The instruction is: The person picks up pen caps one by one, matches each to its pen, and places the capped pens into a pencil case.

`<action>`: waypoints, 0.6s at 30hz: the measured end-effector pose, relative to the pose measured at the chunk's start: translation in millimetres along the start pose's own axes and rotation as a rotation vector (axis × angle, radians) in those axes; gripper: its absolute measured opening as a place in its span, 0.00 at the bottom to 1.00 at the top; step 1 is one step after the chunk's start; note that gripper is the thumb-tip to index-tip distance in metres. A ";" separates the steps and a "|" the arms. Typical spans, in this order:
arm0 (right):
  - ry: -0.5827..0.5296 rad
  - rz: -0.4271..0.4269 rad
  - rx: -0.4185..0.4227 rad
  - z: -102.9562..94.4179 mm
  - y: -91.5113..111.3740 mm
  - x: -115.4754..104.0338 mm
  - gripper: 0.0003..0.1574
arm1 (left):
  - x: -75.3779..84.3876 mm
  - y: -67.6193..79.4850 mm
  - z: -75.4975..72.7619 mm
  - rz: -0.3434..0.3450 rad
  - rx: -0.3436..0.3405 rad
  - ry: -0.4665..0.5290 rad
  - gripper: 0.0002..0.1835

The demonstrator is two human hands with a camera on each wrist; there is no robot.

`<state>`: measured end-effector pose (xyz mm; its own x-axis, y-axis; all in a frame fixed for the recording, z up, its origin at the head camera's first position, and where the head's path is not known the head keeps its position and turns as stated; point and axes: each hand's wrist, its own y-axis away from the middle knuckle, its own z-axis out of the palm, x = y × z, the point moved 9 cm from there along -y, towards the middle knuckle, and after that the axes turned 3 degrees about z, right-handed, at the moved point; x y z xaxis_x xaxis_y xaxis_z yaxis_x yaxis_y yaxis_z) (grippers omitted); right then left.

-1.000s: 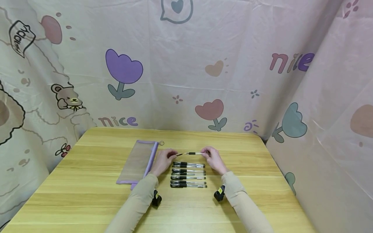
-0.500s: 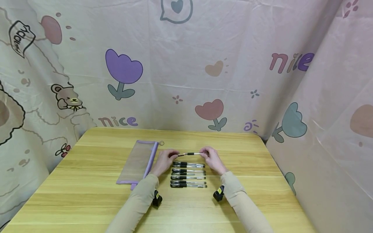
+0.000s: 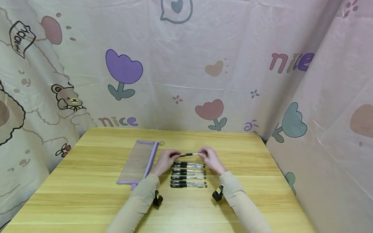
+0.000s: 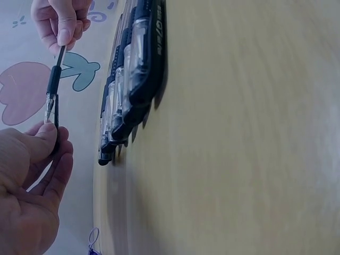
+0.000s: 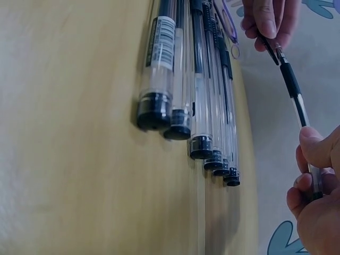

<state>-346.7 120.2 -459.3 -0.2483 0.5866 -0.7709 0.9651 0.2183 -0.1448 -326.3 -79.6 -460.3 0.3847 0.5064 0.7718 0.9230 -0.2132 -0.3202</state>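
Left hand (image 3: 165,160) pinches the pen cap (image 4: 56,114), right hand (image 3: 212,159) grips the gel pen (image 3: 189,154) by its barrel, nib end right at the cap, twelve o'clock from the capped pens (image 3: 186,177) on the tabletop (image 3: 73,194); mesh pouch (image 3: 137,163) near nine!

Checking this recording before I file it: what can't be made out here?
Held pen, writing tip: left wrist view, covered by left hand.
Held pen, rear end: left wrist view, covered by right hand.
Barcode label, print: right wrist view, too small and blurred.
Purple pouch: right wrist view, cut off by top edge.
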 end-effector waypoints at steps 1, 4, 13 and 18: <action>0.002 -0.002 0.000 0.3 0.0 -0.5 0.08 | 0.0 -0.1 0.3 0.002 -0.001 0.001 0.11; 0.003 -0.004 0.001 0.9 -0.2 -1.1 0.08 | -0.7 -0.4 0.8 0.001 -0.005 0.005 0.11; 0.013 -0.032 0.002 2.2 0.0 -7.2 0.06 | 4.4 -0.9 2.1 0.054 -0.015 -0.005 0.10; 0.024 -0.047 -0.002 3.9 1.1 -11.3 0.06 | 6.7 -0.8 1.8 0.053 -0.015 0.036 0.11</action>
<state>-342.5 110.8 -453.1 -0.2957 0.5940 -0.7482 0.9520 0.2479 -0.1795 -324.5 -74.5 -455.9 0.4320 0.4635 0.7736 0.9013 -0.2509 -0.3530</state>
